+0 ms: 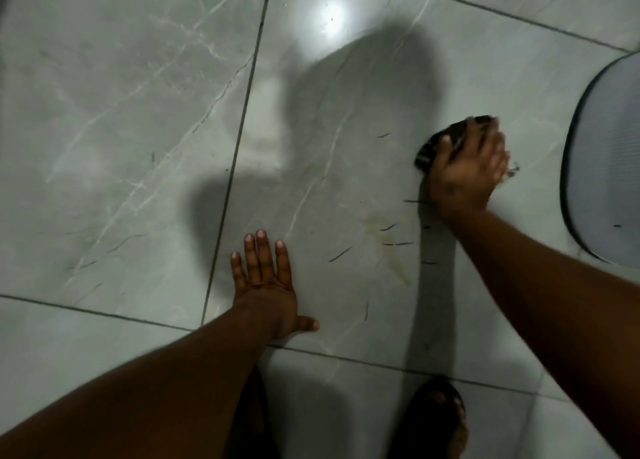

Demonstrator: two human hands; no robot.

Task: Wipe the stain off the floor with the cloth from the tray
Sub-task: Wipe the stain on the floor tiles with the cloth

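Note:
My right hand (467,167) presses a dark patterned cloth (433,143) onto the grey tiled floor; the hand is blurred and covers most of the cloth. A faint yellowish stain (388,247) runs across the tile below and left of that hand, with thin dark strands scattered around it. My left hand (266,282) lies flat on the floor with fingers spread, left of the stain, holding nothing. The white tray (602,167) with a dark rim lies at the right edge, just right of my right hand.
Dark grout lines (242,140) cross the marble-look tiles. A bright light reflection (329,18) shines at the top centre, with my shadow below it. My feet in dark sandals (436,420) stand at the bottom edge.

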